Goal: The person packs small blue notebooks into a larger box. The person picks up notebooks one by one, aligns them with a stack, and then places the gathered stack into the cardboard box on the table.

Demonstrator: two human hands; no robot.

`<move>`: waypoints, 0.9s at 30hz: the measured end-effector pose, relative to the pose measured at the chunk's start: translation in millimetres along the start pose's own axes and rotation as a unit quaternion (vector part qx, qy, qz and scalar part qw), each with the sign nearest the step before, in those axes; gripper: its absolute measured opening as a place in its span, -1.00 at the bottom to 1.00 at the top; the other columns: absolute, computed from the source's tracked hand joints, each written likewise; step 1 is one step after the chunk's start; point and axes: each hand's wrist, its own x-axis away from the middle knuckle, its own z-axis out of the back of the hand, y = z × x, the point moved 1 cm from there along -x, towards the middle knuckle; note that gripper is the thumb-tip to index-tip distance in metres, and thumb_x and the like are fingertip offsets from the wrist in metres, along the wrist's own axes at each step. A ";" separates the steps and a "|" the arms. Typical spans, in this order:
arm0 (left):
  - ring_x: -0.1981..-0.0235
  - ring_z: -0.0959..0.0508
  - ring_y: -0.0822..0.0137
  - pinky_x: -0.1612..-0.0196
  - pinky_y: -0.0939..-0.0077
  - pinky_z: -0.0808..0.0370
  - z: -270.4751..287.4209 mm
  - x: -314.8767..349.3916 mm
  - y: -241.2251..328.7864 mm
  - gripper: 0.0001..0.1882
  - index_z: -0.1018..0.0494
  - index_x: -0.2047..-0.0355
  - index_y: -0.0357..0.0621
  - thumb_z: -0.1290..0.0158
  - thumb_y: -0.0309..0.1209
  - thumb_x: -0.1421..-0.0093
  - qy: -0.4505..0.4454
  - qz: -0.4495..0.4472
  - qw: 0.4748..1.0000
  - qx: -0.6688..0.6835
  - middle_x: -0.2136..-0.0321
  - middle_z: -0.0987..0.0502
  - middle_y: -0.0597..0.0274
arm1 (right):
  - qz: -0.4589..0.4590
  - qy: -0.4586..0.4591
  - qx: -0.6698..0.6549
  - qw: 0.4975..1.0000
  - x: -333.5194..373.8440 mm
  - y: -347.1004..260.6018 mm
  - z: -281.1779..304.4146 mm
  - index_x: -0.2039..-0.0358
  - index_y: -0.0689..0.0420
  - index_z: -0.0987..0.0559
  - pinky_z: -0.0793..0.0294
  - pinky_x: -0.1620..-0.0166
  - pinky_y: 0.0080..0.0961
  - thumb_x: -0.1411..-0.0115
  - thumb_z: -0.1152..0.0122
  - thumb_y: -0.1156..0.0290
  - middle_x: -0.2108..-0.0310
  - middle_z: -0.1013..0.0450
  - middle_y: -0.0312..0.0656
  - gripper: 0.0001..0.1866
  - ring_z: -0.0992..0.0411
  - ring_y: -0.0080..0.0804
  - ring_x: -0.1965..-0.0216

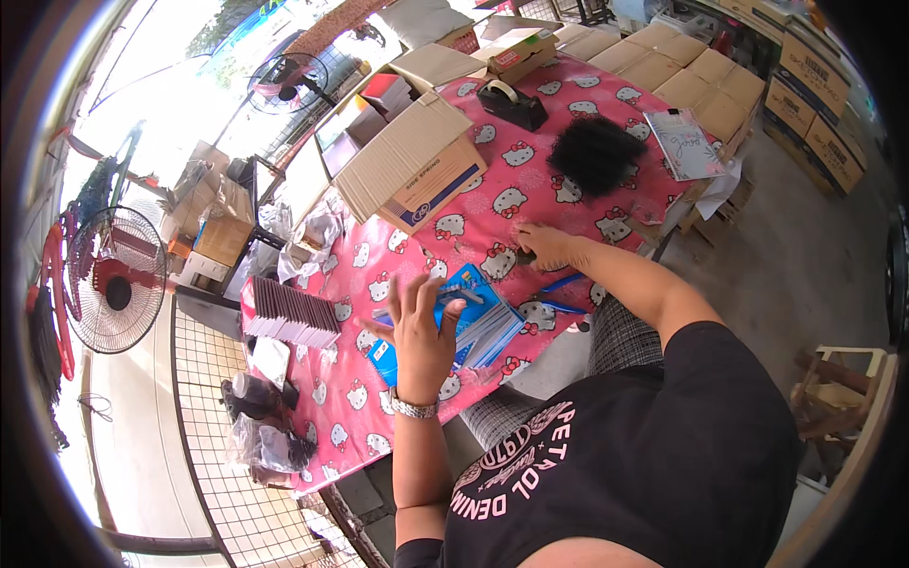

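My left hand (423, 331), with a wristwatch (414, 408) at its wrist, hovers with fingers spread over a flat blue pack (471, 276). Pale grey strips lie across the pack's surface. Farther right, my right hand (547, 245) rests low over the pink cloth, its fingers curled. A small dark thing shows at its fingertips, too small to make out. Just nearer than that hand lies a blue-handled tool (565, 305), its two handles apart and its head not clearly visible.
The pink patterned tablecloth (511, 202) bears an open cardboard box (426, 180), a black tape dispenser (512, 106), a black fluffy bundle (597, 156) and a floral-covered notebook (684, 145). A row of stacked booklets (292, 314) stands at left. Fans (115, 289) and stacked cartons (805, 104) surround the table.
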 end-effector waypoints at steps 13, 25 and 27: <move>0.20 -0.45 0.02 0.08 0.17 -0.39 -14.8 -1.8 -22.4 -0.65 -0.52 0.31 -0.18 -0.37 -0.27 0.00 0.075 0.025 0.992 0.097 0.32 -0.52 0.10 | 0.154 -0.216 -0.650 0.712 -22.8 -119.1 212.2 0.01 0.42 -0.55 -0.40 -0.12 -0.45 -0.23 -0.20 0.05 0.07 -0.56 -0.03 -0.39 -0.51 -0.33 0.03; 0.18 -0.48 0.04 0.07 0.17 -0.40 -11.3 -0.2 -53.8 -0.68 -0.47 0.23 -0.20 -0.27 -0.46 0.00 0.032 0.067 0.985 0.156 0.26 -0.47 0.08 | 0.161 -0.235 -0.509 0.812 -53.6 -118.6 200.2 -0.03 0.32 -0.58 -0.40 -0.08 -0.49 -0.14 -0.34 0.18 0.07 -0.54 -0.16 -0.45 -0.48 -0.40 0.03; 0.22 -0.49 0.07 0.13 0.21 -0.43 -10.3 0.0 -56.0 -0.70 -0.47 0.23 -0.21 -0.27 -0.47 -0.03 0.022 0.083 0.977 0.196 0.27 -0.47 0.07 | 0.167 -0.270 -0.569 0.759 -52.1 -125.8 206.8 -0.03 0.27 -0.59 -0.41 -0.05 -0.50 -0.11 -0.37 0.18 0.13 -0.58 -0.17 -0.46 -0.49 -0.43 0.07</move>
